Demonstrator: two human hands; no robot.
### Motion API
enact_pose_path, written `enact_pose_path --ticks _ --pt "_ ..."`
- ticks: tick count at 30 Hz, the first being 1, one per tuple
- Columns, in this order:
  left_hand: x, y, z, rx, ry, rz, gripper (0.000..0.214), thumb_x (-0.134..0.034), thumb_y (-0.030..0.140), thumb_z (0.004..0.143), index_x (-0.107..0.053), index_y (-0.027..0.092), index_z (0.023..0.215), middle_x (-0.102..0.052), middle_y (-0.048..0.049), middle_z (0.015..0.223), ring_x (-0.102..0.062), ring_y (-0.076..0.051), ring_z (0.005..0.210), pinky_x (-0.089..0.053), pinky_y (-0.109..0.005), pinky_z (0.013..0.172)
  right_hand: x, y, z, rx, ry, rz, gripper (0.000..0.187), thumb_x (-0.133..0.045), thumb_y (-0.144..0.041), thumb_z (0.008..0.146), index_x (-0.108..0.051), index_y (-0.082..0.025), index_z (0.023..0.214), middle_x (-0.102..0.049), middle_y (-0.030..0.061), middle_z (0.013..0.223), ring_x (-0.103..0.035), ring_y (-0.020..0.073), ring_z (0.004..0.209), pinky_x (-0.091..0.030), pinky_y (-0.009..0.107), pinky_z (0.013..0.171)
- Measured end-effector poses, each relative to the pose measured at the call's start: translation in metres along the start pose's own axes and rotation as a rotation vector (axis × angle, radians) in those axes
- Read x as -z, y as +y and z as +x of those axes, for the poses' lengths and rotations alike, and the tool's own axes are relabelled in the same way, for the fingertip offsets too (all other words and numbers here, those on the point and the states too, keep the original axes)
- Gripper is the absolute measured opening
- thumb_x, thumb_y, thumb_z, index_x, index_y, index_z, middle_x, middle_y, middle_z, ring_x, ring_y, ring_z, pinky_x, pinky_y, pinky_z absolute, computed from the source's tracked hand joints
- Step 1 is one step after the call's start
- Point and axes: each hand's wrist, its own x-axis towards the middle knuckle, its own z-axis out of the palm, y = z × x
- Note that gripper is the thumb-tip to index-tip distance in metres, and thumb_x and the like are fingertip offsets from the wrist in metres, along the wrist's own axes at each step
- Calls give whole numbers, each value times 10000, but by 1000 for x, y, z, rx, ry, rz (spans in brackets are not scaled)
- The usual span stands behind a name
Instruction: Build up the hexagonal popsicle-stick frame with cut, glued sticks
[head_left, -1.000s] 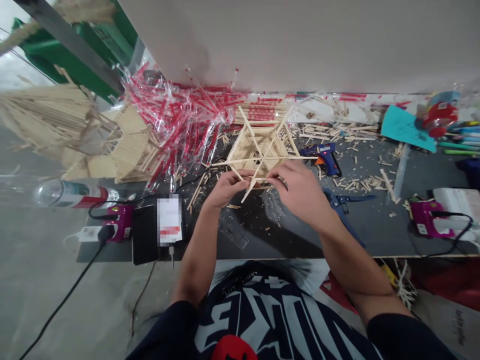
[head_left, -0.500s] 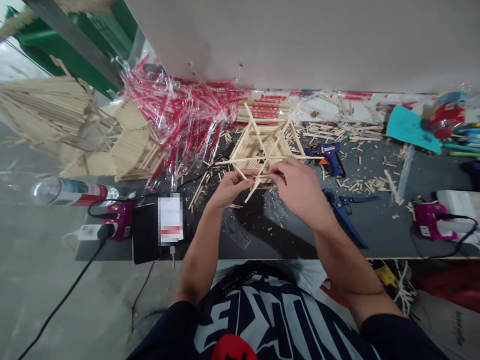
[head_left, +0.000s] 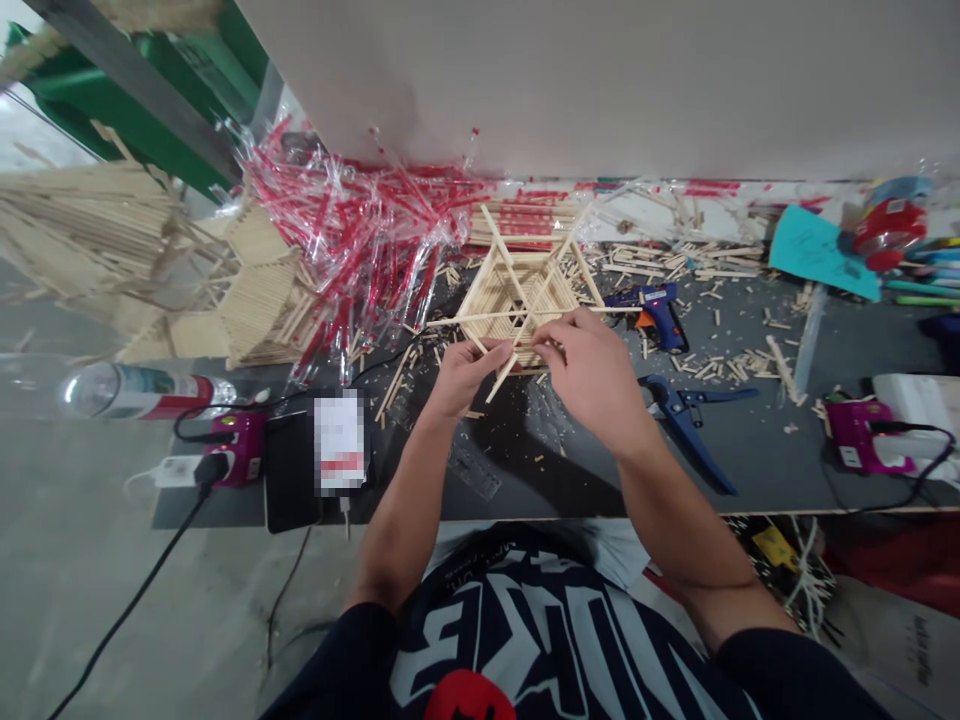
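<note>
A hexagonal frame of thin wooden sticks (head_left: 525,285), with long crossing spokes, sits on the dark grey table (head_left: 600,470) near the wall. My left hand (head_left: 466,372) pinches the frame's near edge from the left, fingers closed round a stick end. From the right, my right hand (head_left: 592,375) also pinches that near edge with closed fingertips. Both hands meet at the frame's front side. Which single stick each finger grips is too small to tell.
A blue glue gun (head_left: 651,312) and blue cutters (head_left: 686,425) lie right of the frame. Red-and-clear wrappers (head_left: 352,240) and wooden stick panels (head_left: 247,300) pile at the left. A phone (head_left: 319,460), a bottle (head_left: 139,392), magenta chargers (head_left: 851,435) and stick scraps (head_left: 720,355) are scattered around.
Both hands stay pinched on the frame's near edge; they and the frame have shifted slightly up and left in view. Nothing was let go.
</note>
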Motion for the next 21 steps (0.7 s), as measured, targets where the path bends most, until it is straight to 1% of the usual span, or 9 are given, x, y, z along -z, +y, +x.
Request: enact_pose_path --ticks 2,6,12,15,18,21 --pt "0 0 1 7 16 -1 474 -1001 615 623 -845 182 737 -780 -43 660 -650 -132 572 -547 -274 630 0 -2 0 -14 -9 -12 177 -687 -98 983 -802 -219 923 -671 80 983 -686 238 898 -530 410 808" --pt "-2 -1 2 -9 38 6 447 -994 593 635 -837 179 695 -789 -49 671 -665 -139 594 -552 -275 653 -1 -2 -1 14 27 -28 186 -686 -120 986 -810 -237 911 -685 74 973 -680 241 899 -537 404 801" --pt "-4 2 0 18 57 -25 424 -1004 567 629 -846 188 738 -771 -23 635 -682 -146 589 -574 -286 669 -2 6 0 55 -16 -72 207 -665 -89 962 -803 -220 878 -735 93 948 -686 280 942 -549 475 917" --pt "-4 3 -1 38 58 -36 410 -1015 544 617 -853 195 756 -772 -14 634 -674 -141 575 -563 -281 647 -4 11 1 65 -13 -37 222 -649 -107 965 -798 -240 867 -752 78 933 -691 272 922 -550 465 899" --pt "-3 2 0 42 60 -33 430 -1014 561 616 -847 195 765 -774 -17 634 -678 -149 566 -565 -286 629 -4 13 2 42 -24 3 232 -641 -115 970 -797 -241 854 -768 75 920 -714 267 910 -557 445 870" --pt "-3 0 1 34 64 -17 427 -995 572 640 -850 197 786 -784 -25 650 -691 -162 589 -568 -291 635 5 12 -1 56 -10 62 192 -661 -145 981 -803 -236 890 -798 76 962 -748 263 931 -579 433 876"
